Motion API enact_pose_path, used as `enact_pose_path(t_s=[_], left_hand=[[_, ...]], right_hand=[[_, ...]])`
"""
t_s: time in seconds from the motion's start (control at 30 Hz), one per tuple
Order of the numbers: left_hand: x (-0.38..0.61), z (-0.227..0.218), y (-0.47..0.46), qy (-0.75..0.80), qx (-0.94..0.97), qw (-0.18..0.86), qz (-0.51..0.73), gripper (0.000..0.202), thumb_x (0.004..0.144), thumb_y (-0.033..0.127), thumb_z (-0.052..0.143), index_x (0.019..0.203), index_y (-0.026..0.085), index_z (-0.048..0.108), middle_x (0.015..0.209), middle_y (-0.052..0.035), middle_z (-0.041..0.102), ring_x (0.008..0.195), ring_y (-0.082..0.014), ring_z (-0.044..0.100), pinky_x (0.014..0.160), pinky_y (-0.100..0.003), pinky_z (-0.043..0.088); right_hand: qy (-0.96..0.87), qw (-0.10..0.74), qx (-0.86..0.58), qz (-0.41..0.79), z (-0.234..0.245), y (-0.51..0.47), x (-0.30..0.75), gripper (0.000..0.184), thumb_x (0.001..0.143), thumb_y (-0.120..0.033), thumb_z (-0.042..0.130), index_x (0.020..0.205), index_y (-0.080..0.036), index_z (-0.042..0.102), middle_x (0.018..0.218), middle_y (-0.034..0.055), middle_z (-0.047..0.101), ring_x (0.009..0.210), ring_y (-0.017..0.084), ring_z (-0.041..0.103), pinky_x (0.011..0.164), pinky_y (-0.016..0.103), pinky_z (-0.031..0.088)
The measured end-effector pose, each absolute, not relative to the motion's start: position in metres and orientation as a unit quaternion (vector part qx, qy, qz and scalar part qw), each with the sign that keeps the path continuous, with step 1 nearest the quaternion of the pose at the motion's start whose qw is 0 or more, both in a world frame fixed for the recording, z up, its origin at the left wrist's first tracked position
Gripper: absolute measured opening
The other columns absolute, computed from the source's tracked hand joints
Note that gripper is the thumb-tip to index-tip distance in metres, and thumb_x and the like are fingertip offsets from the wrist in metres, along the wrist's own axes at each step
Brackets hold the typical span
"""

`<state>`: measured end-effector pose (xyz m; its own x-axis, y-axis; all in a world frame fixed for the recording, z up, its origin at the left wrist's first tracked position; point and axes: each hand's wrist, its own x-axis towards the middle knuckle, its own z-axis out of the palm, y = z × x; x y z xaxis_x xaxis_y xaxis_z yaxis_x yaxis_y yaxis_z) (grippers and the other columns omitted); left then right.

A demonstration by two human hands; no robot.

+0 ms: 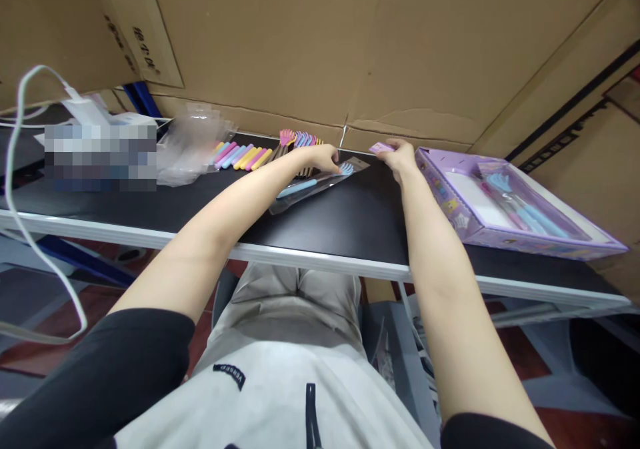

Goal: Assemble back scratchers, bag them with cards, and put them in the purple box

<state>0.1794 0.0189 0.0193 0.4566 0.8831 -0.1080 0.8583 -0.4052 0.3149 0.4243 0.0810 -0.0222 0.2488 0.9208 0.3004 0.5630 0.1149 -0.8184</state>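
My left hand (326, 159) is closed at the upper part of a blue back scratcher (298, 188) in a clear plastic bag (286, 203). The light blue claw head (346, 168) shows just past my fingers, which partly hide the shaft. My right hand (400, 158) pinches a small pink-purple card (381, 147) by its right end, above the black table near its back edge. Whether that is one card or several stacked, I cannot tell. To the right of this hand stands an open purple box (450, 212), holding bagged blue and pink back scratchers (520, 205).
A row of back scratchers with coloured handles (243, 156) lies behind my left forearm. Left of it is a pile of clear bags (187, 145). A white cable (37, 249) hangs over the table's front edge. Cardboard (280, 49) walls the back.
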Motion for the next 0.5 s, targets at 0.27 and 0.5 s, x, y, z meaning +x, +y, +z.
enact_pose_path(t_s=[0.27, 0.5], left_hand=[[0.19, 0.009, 0.011, 0.533, 0.818, 0.208, 0.055, 0.051, 0.087, 0.031, 0.079, 0.135, 0.013, 0.074, 0.094, -0.0133, 0.081, 0.097, -0.032, 0.077, 0.085, -0.037, 0.056], [0.188, 0.007, 0.002, 0.556, 0.744, 0.343, 0.136, 0.013, 0.076, 0.009, 0.087, 0.082, 0.015, 0.078, 0.056, -0.0053, 0.063, 0.068, -0.027, 0.072, 0.07, -0.035, 0.051]], right_hand=[[-0.613, 0.479, -0.593, 0.209, -0.033, 0.078, 0.4, 0.043, 0.063, -0.001, 0.071, 0.104, -0.016, 0.072, 0.115, 0.0093, 0.08, 0.109, 0.026, 0.075, 0.116, 0.049, 0.054], [-0.608, 0.513, -0.562, 0.226, -0.036, 0.077, 0.398, 0.016, 0.068, -0.009, 0.072, 0.073, -0.021, 0.064, 0.076, 0.0019, 0.07, 0.082, 0.023, 0.071, 0.102, 0.051, 0.062]])
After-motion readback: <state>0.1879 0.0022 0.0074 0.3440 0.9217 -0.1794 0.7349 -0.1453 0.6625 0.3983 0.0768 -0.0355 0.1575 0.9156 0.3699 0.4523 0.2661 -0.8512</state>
